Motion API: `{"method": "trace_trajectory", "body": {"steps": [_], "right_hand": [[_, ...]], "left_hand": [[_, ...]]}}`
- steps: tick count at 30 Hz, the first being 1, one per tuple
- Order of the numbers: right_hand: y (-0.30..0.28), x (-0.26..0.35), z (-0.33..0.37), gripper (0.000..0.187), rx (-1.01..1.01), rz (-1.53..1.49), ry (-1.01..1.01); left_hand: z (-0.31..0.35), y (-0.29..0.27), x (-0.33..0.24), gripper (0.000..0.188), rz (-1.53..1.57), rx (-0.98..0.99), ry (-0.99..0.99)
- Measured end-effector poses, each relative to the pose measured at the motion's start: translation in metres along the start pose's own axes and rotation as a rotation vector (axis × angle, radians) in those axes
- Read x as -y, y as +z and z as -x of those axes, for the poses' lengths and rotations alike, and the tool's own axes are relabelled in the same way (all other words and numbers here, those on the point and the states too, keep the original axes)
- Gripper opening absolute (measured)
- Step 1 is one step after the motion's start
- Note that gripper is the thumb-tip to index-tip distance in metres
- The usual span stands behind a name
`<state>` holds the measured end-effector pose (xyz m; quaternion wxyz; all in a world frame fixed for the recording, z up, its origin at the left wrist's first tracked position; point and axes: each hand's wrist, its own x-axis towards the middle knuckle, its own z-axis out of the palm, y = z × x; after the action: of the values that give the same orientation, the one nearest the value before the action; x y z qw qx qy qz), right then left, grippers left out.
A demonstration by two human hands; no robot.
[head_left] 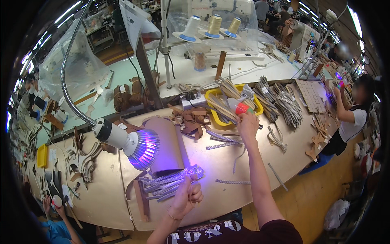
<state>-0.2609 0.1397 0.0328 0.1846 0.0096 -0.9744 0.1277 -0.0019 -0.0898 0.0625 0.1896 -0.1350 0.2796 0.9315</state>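
Observation:
Near the front edge, my left hand [187, 200] is closed on the end of a grey braided strap, its thumb pressed against the fingers. More braided straps [164, 183] lie in a bundle just beyond it, lit purple by the lamp [144, 148]. My right hand [248, 125] reaches forward, fingers wrapped round a small whitish bottle with a red band [242, 108], over the front of a yellow tray [221, 122]. The tray holds tan strips and a grey piece. Its fingers hide part of the bottle.
A brown cylinder [164, 142] lies behind the lamp head. Brown leather pieces [191, 122] are heaped beside the tray, with bundled braided straps [288, 107] to its right. Thread cones [213, 26] stand at the back. Other people [351, 114] work at both sides.

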Motion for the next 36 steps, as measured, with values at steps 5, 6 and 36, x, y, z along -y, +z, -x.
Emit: {"method": "trace_trajectory", "body": {"steps": [5,6,36], "right_hand": [[-0.027,0.000,0.018,0.018,-0.093,-0.528,0.063],[-0.037,0.000,0.025,0.018,-0.044,-0.727,0.119],[-0.168,0.088,0.175,0.009,0.377,-1.033,-0.026]], "left_hand": [[0.000,0.000,0.006,0.037,-0.014,0.123,0.042],[-0.003,0.002,0.005,0.037,-0.063,0.112,0.085],[-0.008,0.036,0.006,0.048,-1.724,-0.159,1.360]]}}
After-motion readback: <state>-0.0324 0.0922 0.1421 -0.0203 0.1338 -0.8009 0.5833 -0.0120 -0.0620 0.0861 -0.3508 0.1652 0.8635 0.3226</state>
